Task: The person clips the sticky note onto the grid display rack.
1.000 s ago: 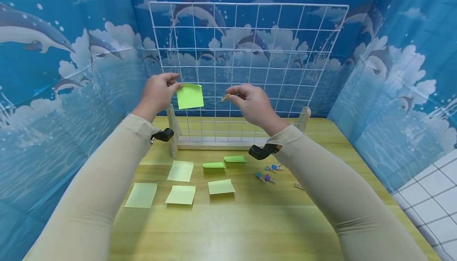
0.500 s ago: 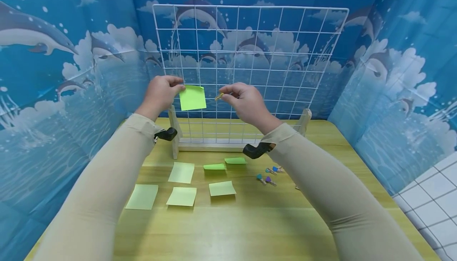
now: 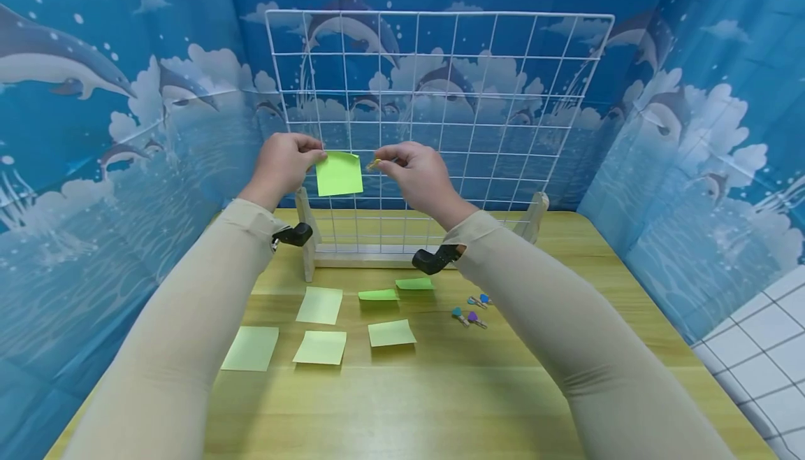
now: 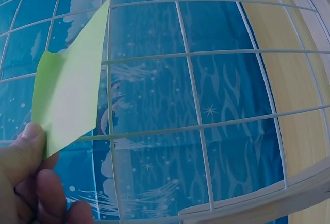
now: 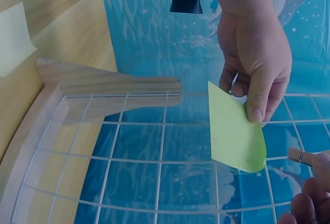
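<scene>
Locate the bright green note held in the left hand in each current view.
Head: the note is left of centre, pinched by the left hand.
Left wrist: the note is in the left half, above that hand.
Right wrist: the note is right of centre, below that hand.
Shared landmark: the white wire grid.

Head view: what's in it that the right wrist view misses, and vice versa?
Head only: loose clips with coloured tops on the table; white tiles at far right.

Right wrist only: wooden end of the held clip, too small to make out in the head view.

Both: left hand holding the green note, right hand pinching that clip, wire grid, paler notes, blue backdrop.
</scene>
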Demonstrator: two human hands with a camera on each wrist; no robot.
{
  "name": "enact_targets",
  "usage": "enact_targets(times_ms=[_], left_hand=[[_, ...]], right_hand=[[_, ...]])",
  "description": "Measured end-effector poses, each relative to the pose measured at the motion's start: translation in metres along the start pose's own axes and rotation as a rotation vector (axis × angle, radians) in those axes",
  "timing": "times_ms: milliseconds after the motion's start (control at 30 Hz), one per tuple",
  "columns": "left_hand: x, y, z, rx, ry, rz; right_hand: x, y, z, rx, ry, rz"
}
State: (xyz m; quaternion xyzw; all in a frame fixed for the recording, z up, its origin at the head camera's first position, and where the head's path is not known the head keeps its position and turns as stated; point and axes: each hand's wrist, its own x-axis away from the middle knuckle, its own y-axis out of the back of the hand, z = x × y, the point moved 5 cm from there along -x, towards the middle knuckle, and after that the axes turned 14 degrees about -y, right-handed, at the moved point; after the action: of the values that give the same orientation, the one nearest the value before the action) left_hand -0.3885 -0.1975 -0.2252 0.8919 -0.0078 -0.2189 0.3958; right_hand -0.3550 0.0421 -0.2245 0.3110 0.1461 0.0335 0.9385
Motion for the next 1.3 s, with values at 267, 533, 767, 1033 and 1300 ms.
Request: enact_targets(times_ms=[267,533,767,1033,1300], left_hand=[[0.002,0.001,-0.001,-0.032,0.007,0.005],[0.006,0.001,0.0,-0.039,0.016,0.014],[0.006,0.0,-0.001,-0.047,0.015,-0.006],[0.004,-0.001,-0.002,-0.051,0.027,-0.006],[0.002,0.0,-0.003,-0.056,0.033,0.004]], right_hand=[[-0.011,-0.019,0.01,-0.018,0.017,-0.03],[-0.021,-0.03,0.019,-0.041,-0.019,-0.075],[-0.03,-0.035,0.02,-0.084,-0.116,-0.057],[-0.035,-0.039,0.021,-0.066,-0.141,-0.042],[-0.039,-0.04,0.023,-0.082,-0.143,-0.028]])
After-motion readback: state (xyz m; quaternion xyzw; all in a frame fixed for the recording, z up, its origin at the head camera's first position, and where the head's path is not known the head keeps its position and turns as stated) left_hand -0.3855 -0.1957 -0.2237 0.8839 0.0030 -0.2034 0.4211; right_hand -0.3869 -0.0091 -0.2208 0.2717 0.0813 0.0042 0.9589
